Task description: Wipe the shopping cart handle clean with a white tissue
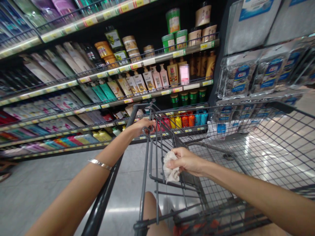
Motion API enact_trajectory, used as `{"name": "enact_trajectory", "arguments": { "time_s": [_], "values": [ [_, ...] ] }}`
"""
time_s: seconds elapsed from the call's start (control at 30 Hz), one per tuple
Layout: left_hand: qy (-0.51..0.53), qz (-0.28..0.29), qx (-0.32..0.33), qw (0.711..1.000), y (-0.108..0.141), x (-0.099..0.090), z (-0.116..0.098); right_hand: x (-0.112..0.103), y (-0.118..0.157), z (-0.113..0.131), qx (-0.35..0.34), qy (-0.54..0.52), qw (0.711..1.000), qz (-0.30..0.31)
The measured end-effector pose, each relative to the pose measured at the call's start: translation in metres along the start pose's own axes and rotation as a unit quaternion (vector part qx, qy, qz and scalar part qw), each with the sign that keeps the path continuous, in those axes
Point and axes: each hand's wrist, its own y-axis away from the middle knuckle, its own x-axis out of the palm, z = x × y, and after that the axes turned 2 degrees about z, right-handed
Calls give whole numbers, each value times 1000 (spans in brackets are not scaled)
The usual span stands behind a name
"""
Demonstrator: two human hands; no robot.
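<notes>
A grey wire shopping cart (236,131) stands in front of me, its dark handle bar (103,196) running along the left side. My left hand (145,126) is closed around a bar of the cart's fold-up frame near its far corner; a metal bracelet (99,164) circles that wrist. My right hand (187,160) pinches a crumpled whitish cloth (171,167) and presses it against the wires of the frame. The finger tips behind the cloth are partly hidden.
Shelves of bottles (140,82) and jars (180,38) rise behind the cart. Packs of metal scourers (242,77) hang on the right. The tiled floor (73,177) shows at left, and a bare leg (152,209) is below the frame.
</notes>
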Motion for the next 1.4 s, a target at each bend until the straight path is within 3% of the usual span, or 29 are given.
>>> {"name": "enact_trajectory", "arguments": {
  "time_s": [0.23,0.43,0.53,0.73,0.9,1.1,1.4],
  "values": [
    [26,-8,8,1000,-3,-1,2,-1,0,-6,-86,137,986,29],
    [27,-14,-1,1000,2,2,-3,0,5,-5,-231,296,922,88],
    [31,-22,-3,999,6,4,-7,-2,4,-5,-261,323,902,117],
    [28,-29,-4,999,8,6,-9,-10,1,-13,-213,425,869,137],
    [23,-21,0,1000,5,4,-5,-20,-2,-24,-147,520,833,119],
    [32,-1,27,999,8,2,-4,-35,1,-36,1,589,800,109],
    [37,-8,15,999,-1,1,-1,-27,-2,-32,72,641,762,59]
  ]
}}
